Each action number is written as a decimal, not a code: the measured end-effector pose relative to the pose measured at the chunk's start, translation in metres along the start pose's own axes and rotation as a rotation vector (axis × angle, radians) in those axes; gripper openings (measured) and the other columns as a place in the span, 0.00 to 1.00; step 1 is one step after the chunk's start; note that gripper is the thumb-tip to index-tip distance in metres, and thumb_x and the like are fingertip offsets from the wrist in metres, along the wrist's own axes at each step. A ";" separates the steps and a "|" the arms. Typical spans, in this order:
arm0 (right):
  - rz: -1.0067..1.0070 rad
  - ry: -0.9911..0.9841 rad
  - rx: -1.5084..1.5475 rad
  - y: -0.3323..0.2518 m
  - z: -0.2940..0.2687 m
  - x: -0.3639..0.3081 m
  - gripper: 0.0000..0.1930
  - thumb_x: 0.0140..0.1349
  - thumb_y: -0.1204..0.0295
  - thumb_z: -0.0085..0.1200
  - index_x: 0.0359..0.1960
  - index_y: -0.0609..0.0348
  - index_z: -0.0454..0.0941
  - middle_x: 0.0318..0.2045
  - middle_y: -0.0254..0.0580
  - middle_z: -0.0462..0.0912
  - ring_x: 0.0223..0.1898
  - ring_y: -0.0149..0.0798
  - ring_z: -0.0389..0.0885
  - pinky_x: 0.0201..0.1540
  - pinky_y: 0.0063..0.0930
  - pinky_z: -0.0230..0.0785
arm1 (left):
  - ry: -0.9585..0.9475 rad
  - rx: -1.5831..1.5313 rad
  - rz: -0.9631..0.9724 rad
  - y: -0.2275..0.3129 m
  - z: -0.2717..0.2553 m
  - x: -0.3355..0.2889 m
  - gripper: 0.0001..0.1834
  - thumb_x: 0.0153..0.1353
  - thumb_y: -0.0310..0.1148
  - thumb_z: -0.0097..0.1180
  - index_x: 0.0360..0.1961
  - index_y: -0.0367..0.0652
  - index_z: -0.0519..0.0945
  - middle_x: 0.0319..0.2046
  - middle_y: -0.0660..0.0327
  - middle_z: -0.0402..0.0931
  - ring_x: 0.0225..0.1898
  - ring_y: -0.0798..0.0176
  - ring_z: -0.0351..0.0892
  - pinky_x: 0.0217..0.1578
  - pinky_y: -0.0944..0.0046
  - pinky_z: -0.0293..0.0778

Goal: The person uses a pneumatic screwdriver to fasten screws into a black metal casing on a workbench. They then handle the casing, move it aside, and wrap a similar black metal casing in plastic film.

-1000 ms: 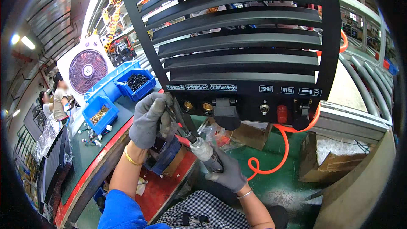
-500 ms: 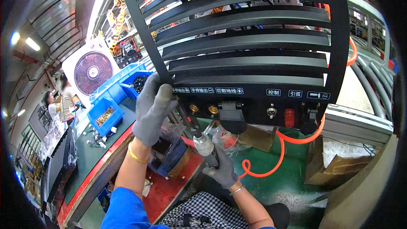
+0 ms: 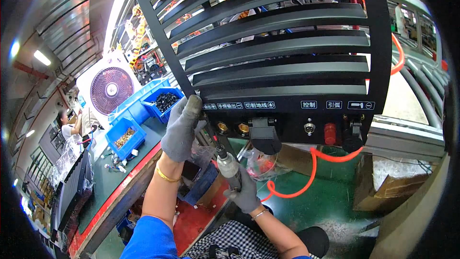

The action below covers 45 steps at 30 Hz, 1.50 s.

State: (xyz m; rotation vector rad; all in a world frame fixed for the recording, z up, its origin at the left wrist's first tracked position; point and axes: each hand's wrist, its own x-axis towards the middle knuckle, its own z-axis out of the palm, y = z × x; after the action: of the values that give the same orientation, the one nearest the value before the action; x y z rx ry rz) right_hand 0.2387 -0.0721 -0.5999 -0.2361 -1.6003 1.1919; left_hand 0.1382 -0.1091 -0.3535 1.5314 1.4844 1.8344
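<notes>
A large black louvred metal panel (image 3: 282, 88) fills the upper middle, tilted up in front of me. Along its lower strip sit two brass sockets (image 3: 244, 128), a black flap cover (image 3: 264, 136), a round metal connector (image 3: 309, 126) and a red knob (image 3: 329, 133). My left hand (image 3: 180, 132), in a grey glove, is closed at the panel's lower left corner; some fingers are hidden behind it. Below that corner, my gloved right hand (image 3: 245, 193) grips a power screwdriver (image 3: 228, 167), its bit pointing up toward the panel's lower edge. Whether the bit touches anything is unclear.
Blue bins of gold-coloured screws (image 3: 125, 137) and black parts (image 3: 164, 104) stand on the green bench (image 3: 108, 184) at left, near a fan (image 3: 111, 90). An orange air hose (image 3: 314, 170) loops below the panel. A cardboard box (image 3: 388, 189) sits lower right; a person (image 3: 72, 123) is far left.
The whole view has shifted slightly. My left hand's fingers have drawn in closer around the panel's corner. My right hand still holds the screwdriver, in nearly the same place under the panel.
</notes>
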 end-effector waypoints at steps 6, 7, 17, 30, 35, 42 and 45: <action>0.027 -0.005 -0.016 -0.001 0.003 0.002 0.47 0.42 0.63 0.75 0.66 0.56 0.62 0.54 0.55 0.78 0.54 0.52 0.79 0.55 0.41 0.72 | 0.005 0.027 -0.056 0.012 0.009 -0.004 0.26 0.65 0.55 0.55 0.49 0.43 0.77 0.40 0.68 0.75 0.41 0.74 0.70 0.40 0.72 0.68; 0.037 -0.010 -0.033 -0.004 0.004 0.004 0.48 0.41 0.63 0.75 0.66 0.56 0.62 0.54 0.55 0.78 0.54 0.52 0.79 0.55 0.41 0.72 | -0.004 0.008 -0.040 0.010 0.007 -0.004 0.26 0.65 0.55 0.55 0.48 0.43 0.77 0.40 0.68 0.75 0.41 0.75 0.71 0.40 0.72 0.68; -0.029 0.023 -0.045 -0.007 0.004 0.007 0.46 0.43 0.61 0.73 0.65 0.57 0.62 0.53 0.54 0.79 0.54 0.54 0.80 0.54 0.42 0.72 | -0.106 -0.040 0.043 0.006 0.006 0.001 0.25 0.65 0.55 0.55 0.46 0.43 0.78 0.38 0.68 0.77 0.39 0.75 0.72 0.40 0.71 0.69; -0.011 0.059 -0.087 -0.006 0.007 0.009 0.49 0.44 0.57 0.74 0.66 0.58 0.61 0.52 0.48 0.79 0.54 0.43 0.79 0.54 0.35 0.71 | -0.069 -0.031 0.024 0.005 0.003 0.000 0.25 0.64 0.54 0.57 0.46 0.41 0.78 0.38 0.66 0.78 0.39 0.74 0.74 0.41 0.71 0.70; -0.001 0.061 -0.163 -0.010 0.004 0.011 0.50 0.41 0.56 0.75 0.66 0.58 0.61 0.53 0.49 0.79 0.53 0.46 0.80 0.53 0.37 0.72 | -0.061 0.041 0.088 0.008 0.004 -0.005 0.26 0.64 0.54 0.57 0.46 0.40 0.78 0.38 0.65 0.78 0.39 0.74 0.73 0.40 0.71 0.70; 0.008 0.094 -0.244 -0.018 0.000 0.011 0.50 0.40 0.56 0.76 0.65 0.57 0.63 0.53 0.51 0.79 0.53 0.51 0.80 0.52 0.41 0.73 | -0.021 0.038 0.046 0.015 0.010 -0.011 0.23 0.67 0.52 0.54 0.46 0.41 0.77 0.38 0.66 0.77 0.39 0.73 0.72 0.42 0.69 0.69; -0.003 0.099 -0.344 -0.015 -0.009 0.003 0.48 0.41 0.55 0.76 0.64 0.56 0.64 0.50 0.51 0.80 0.49 0.52 0.82 0.48 0.41 0.75 | -0.058 0.009 0.064 0.011 0.004 -0.009 0.22 0.68 0.51 0.52 0.47 0.41 0.77 0.38 0.67 0.77 0.40 0.73 0.72 0.43 0.69 0.69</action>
State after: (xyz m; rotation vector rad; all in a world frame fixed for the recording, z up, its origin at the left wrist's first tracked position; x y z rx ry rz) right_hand 0.2508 -0.0724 -0.5871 -0.5049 -1.7100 0.8826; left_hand 0.1488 -0.1181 -0.3497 1.6399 1.4347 1.8045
